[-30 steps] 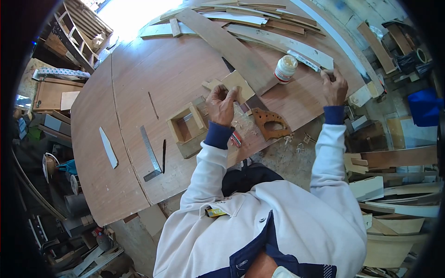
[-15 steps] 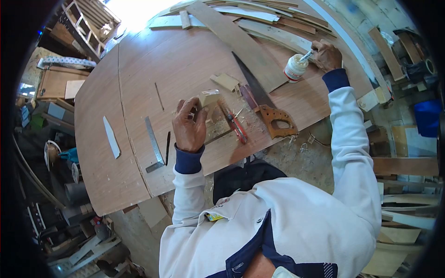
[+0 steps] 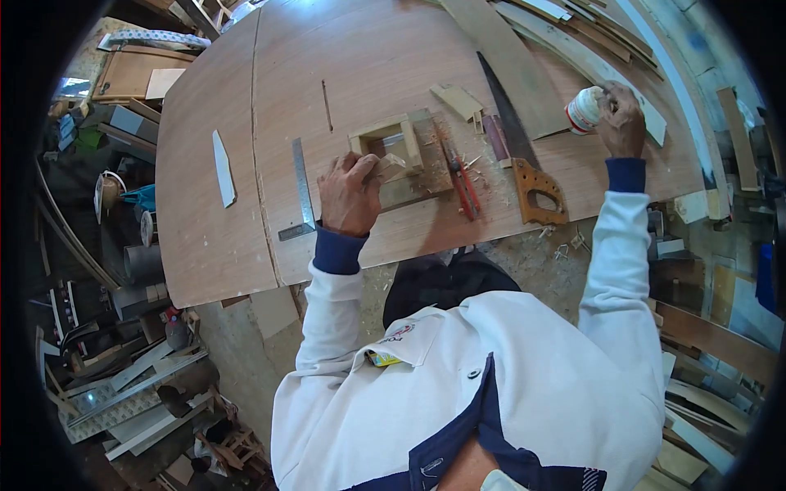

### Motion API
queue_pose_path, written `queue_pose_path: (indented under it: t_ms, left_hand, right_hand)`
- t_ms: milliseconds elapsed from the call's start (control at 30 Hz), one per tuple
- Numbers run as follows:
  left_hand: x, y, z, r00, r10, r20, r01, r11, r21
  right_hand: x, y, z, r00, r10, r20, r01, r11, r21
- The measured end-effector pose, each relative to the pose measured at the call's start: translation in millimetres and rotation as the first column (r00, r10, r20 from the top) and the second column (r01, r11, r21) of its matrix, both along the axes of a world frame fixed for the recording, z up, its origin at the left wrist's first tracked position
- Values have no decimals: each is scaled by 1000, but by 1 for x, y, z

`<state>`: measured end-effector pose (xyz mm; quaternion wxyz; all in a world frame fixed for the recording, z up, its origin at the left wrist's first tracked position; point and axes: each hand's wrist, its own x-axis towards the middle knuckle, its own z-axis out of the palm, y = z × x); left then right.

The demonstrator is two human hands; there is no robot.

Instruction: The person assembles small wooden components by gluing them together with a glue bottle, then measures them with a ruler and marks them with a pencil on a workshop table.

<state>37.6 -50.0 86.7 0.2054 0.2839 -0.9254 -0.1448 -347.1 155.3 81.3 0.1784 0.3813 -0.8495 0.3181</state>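
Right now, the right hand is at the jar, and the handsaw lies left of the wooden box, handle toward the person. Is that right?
Not left: in the head view, the handsaw lies right of the wooden box. The rest stands.

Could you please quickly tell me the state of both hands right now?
Left hand: closed, pinching a small wooden piece.
Right hand: at the white jar, fingers curled; what it grips cannot be told.

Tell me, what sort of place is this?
Probably a woodworking shop: a handsaw and a metal square lie on the table, with long wooden strips beyond them.
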Motion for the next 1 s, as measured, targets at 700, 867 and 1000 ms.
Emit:
queue_pose_path:
  t_ms: [700,867,1000]
  left_hand:
    - [-18,-21,-33,977,-85,194,92,995,-28]
    - [-18,-22,-33,980,-94,177,99,995,-22]
    - [-15,-21,-28,970,-88,228,101,994,-45]
  right_hand:
    - [219,-88,-89,716,345,607,-333,933,-138]
    - [222,-93,-93,725,340,598,-331,935,-131]
    - [226,-97,-95,719,331,611,-327,937,-123]
